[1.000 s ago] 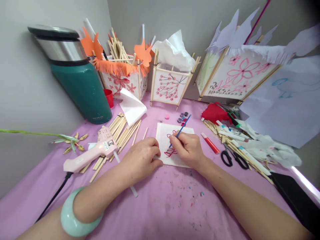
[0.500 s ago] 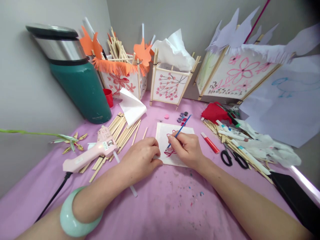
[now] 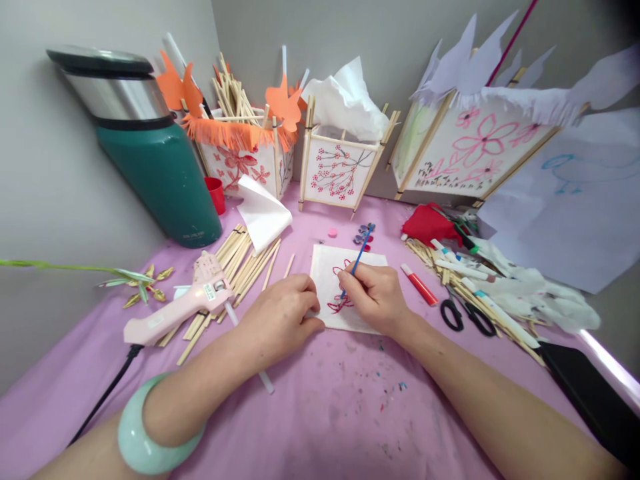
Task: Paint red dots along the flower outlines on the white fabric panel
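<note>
A small white paper square (image 3: 326,275) with a red drawing lies on the purple table cover (image 3: 350,413). My right hand (image 3: 377,297) is closed round a thin blue brush (image 3: 361,251) whose tip rests on the red drawing. My left hand (image 3: 283,317) lies curled at the paper's left edge and presses it down with its fingertips. A pale green bangle (image 3: 143,437) sits on my left wrist.
A pink glue gun (image 3: 180,303) and loose wooden sticks (image 3: 245,257) lie to the left, by a green thermos (image 3: 157,167). Paper lanterns (image 3: 343,170) stand at the back. A red marker (image 3: 419,285), black scissors (image 3: 465,317) and several pens lie to the right.
The brush handle has swung more upright and its tip has shifted a little on the red drawing. My left hand has stayed put.
</note>
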`<move>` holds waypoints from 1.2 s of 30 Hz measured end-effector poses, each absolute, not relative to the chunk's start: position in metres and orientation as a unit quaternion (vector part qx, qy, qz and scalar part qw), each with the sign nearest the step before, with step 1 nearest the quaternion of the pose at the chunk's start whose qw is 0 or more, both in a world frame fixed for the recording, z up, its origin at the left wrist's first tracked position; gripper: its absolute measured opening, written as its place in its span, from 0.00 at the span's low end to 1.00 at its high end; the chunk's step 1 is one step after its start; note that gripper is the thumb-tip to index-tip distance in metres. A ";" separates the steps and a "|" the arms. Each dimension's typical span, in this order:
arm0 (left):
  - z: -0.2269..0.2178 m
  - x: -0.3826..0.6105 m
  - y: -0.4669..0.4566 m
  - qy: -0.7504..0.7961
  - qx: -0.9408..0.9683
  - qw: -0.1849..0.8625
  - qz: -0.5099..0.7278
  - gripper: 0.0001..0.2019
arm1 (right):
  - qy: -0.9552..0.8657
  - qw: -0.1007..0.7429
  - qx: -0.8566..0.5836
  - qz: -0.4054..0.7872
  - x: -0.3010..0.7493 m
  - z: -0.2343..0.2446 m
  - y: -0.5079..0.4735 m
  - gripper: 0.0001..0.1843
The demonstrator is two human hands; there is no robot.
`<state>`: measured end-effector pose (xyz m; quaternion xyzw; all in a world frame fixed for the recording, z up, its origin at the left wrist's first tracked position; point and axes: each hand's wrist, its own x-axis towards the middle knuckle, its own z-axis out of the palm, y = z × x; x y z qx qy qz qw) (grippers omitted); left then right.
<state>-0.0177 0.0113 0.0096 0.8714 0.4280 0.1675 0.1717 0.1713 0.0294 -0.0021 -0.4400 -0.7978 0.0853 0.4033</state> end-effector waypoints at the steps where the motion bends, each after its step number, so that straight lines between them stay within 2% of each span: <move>1: 0.010 -0.018 0.011 0.428 0.872 0.172 0.167 0.05 | -0.798 0.402 -0.441 0.084 0.171 -0.002 0.029 0.18; 21: 0.009 -0.018 0.011 0.432 0.869 0.176 0.165 0.05 | -0.790 0.412 -0.445 0.094 0.171 0.000 0.028 0.19; 27: 0.009 -0.018 0.011 0.432 0.869 0.180 0.159 0.05 | -0.699 0.503 -0.485 0.151 0.183 0.010 0.038 0.15; 33: 0.012 -0.021 0.011 0.446 0.858 0.193 0.166 0.13 | -0.595 0.584 -0.543 0.094 0.219 0.017 0.064 0.14; 36: 0.013 -0.022 0.012 0.442 0.859 0.188 0.175 0.13 | -0.572 0.588 -0.567 0.081 0.235 0.015 0.073 0.16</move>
